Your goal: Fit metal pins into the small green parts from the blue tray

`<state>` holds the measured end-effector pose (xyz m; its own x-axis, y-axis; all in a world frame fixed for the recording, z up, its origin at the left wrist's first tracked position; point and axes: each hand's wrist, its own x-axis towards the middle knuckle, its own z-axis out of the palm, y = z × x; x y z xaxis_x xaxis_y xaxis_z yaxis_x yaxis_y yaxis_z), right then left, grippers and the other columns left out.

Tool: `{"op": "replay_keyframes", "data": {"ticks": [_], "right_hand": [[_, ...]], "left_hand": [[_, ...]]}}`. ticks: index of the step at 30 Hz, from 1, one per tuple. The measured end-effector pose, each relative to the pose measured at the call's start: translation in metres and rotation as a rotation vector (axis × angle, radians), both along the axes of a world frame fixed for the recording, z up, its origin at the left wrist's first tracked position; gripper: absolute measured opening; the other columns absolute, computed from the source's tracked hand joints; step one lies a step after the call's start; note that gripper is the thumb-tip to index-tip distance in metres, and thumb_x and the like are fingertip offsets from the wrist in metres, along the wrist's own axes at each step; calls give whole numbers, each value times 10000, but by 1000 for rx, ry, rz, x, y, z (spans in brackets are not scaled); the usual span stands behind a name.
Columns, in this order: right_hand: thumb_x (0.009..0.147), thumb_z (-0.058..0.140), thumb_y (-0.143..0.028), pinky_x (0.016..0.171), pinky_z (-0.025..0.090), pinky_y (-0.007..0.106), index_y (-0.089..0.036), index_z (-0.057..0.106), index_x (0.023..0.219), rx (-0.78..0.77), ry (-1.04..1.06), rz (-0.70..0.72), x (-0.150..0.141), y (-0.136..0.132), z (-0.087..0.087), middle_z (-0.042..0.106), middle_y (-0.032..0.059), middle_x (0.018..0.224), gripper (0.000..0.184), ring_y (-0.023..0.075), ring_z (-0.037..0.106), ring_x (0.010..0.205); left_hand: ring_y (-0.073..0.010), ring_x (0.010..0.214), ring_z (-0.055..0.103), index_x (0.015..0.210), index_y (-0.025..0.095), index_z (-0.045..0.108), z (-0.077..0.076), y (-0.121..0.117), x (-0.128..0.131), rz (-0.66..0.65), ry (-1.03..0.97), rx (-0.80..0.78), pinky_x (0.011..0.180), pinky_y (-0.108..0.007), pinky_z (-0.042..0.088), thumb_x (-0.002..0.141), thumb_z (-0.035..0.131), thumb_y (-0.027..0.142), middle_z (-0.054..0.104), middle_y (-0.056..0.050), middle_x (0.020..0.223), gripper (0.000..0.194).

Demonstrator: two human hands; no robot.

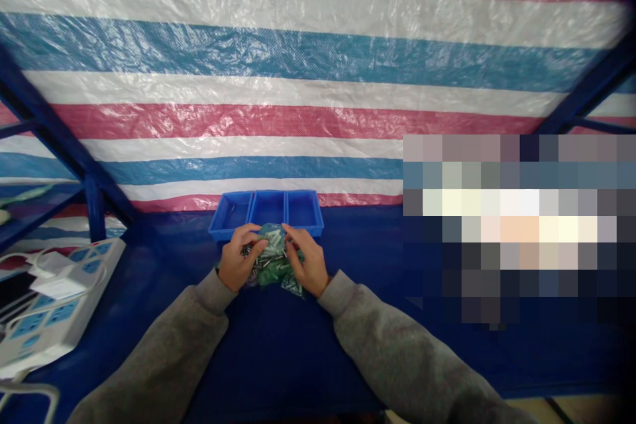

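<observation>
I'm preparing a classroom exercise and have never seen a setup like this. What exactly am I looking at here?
There is no machine: these are a person's bare hands, seen by a camera worn on the head, looking forward and down. The left hand and right hand hold a clear plastic bag between them, over green packets on a blue table. Just beyond sits a blue tray with three compartments. A white power strip lies at the picture's left, and a striped sheet forms the backdrop. Pixelation hides part of the right side.
</observation>
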<state>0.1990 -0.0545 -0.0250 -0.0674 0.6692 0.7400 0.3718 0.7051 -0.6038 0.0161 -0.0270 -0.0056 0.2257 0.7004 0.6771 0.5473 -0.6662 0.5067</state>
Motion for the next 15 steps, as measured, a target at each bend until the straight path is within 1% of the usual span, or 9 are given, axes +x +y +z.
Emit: {"op": "replay_keyframes", "data": {"ticks": [2,5,9,11,13,15], "right_hand": [[893,432,-161,846,497,303,-251,477,1286,15,-24,-4,0,0,0,574,75,1080,405,166,571,963],[883,464,-167,852,497,298,-251,507,1263,26,-39,-17,2,1,-1,570,73,1071,392,164,571,962],[876,490,-195,793,507,287,-239,573,1180,25,-38,-50,3,2,-3,573,69,1022,318,151,582,874],[872,508,-216,754,508,281,-226,612,1106,11,-33,-59,3,2,-3,575,67,988,256,143,580,812],[868,522,-233,732,503,279,-211,637,1031,-1,-33,-71,3,2,-2,578,66,943,201,146,576,799],[870,523,-241,725,498,277,-198,646,975,-4,-32,-84,3,1,-1,586,65,896,167,154,576,810]], "left_hand": [[-147,817,605,827,160,606,-2,0,0,-3,-12,-15,729,-262,491,819,566,320,614,-60,962,165],[-136,774,597,851,160,600,-3,0,1,-36,-35,-48,706,-250,487,818,570,319,612,-47,915,166],[-125,699,604,913,171,611,1,-3,0,-131,-10,-145,677,-233,484,855,519,312,643,-25,817,178],[-130,684,613,959,175,617,4,-4,-1,-177,4,-176,677,-243,488,885,461,324,658,-33,820,228],[-138,688,617,999,174,614,6,-5,-2,-220,17,-172,681,-255,490,886,456,343,664,-43,839,257],[-145,705,610,1001,174,617,8,-5,-1,-221,38,-130,686,-264,487,851,520,355,657,-45,836,254]]}}
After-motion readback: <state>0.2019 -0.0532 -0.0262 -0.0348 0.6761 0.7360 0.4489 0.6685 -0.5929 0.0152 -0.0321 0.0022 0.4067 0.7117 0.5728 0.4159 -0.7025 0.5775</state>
